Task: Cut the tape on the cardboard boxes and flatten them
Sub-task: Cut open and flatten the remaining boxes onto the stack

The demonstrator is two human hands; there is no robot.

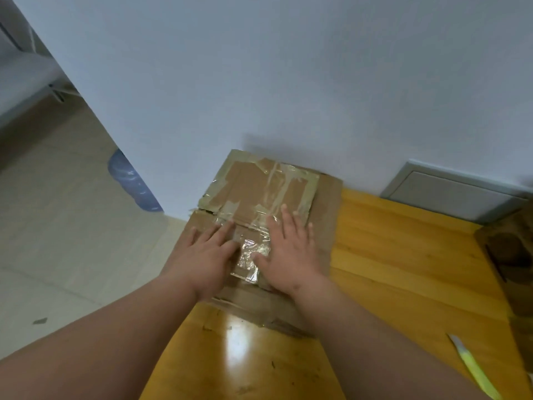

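A flattened brown cardboard box [253,186], covered in strips of clear tape, lies on the wooden table [403,255] against the wall. It rests on a larger flat cardboard sheet [328,215]. My left hand [207,252] and my right hand [291,249] press down on the box side by side, palms flat and fingers straight. Crinkled clear tape [251,255] shows between them. A yellow-handled utility knife [473,368] lies on the table at the lower right, apart from both hands.
Another brown cardboard piece [507,255] sits at the table's right edge. A grey wall panel [450,194] is set into the wall behind the table. The tiled floor [57,226] drops away left of the table, with a blue plastic object [129,180] by the wall corner.
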